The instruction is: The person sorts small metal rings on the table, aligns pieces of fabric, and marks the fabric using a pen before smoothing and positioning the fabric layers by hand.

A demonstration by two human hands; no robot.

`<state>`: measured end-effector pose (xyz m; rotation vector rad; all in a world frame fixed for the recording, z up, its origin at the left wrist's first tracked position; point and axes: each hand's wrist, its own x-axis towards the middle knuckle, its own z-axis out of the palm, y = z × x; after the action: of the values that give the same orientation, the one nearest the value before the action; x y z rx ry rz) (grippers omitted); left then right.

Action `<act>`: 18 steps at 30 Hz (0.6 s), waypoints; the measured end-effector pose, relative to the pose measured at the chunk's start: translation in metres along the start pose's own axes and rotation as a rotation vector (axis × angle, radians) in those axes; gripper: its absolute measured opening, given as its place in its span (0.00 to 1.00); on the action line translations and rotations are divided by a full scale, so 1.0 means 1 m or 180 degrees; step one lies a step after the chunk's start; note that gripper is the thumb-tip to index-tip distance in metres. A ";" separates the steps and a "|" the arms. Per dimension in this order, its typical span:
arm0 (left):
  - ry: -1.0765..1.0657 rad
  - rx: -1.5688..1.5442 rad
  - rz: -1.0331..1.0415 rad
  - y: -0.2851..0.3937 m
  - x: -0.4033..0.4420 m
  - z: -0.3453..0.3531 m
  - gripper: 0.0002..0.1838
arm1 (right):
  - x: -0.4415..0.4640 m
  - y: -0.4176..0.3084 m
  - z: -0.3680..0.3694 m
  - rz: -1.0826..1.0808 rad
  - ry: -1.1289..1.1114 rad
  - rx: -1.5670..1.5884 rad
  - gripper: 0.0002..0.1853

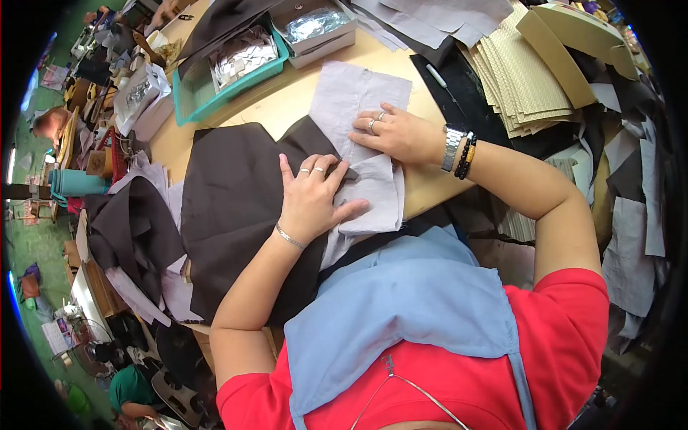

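Note:
Light grey cloth pieces lie on the wooden table in front of the body, with a seam or fold running up their middle. Dark brown cloth spreads to their left and reaches in beside them. My left hand rests palm down where the dark and grey cloths meet, fingers apart, thumb over the grey piece. Flat on the upper part of the grey cloth is my right hand, its fingers spread a little. Neither hand is closed round anything.
A teal tray with small white labels and a grey box stand at the back. Stacked cream textured sheets are at the back right, near a white-handled tool. Crumpled dark cloth and a teal cup are on the left.

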<state>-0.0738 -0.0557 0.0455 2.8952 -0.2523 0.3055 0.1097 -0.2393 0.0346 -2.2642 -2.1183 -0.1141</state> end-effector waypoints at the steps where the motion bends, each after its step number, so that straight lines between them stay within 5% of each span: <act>1: -0.0008 -0.0024 -0.0034 0.001 0.000 0.000 0.36 | 0.000 -0.001 0.004 0.0007 -0.0026 0.0051 0.28; 10: 0.0463 -0.0517 -0.0315 -0.012 0.006 0.003 0.19 | 0.015 -0.006 -0.011 -0.0062 0.0576 0.1075 0.10; 18: 0.0600 -0.0739 0.0237 -0.024 0.004 0.016 0.07 | 0.036 -0.011 -0.002 -0.0298 0.0509 0.1306 0.07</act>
<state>-0.0625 -0.0366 0.0264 2.6121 -0.3391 0.5216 0.1009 -0.2033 0.0388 -1.8607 -1.9506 0.1224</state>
